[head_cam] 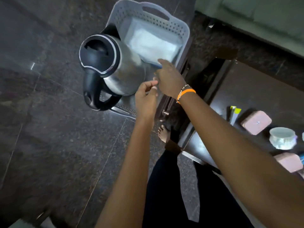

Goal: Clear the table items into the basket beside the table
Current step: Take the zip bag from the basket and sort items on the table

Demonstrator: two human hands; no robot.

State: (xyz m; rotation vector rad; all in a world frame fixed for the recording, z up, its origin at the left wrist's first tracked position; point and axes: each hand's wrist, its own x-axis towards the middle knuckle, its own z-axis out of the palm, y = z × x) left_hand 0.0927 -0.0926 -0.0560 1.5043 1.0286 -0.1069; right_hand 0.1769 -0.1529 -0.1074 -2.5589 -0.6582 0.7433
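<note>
Right hand (167, 78) pinches a clear plastic packet (153, 44) inside the grey perforated basket (182, 30); left hand (145, 97), loosely curled, holds nothing beside the steel kettle (113, 68)

A dark speckled stone floor (54, 129) with thin joints spreads from nine o'clock; a pale green sofa (256, 15) sits at one o'clock.
</note>
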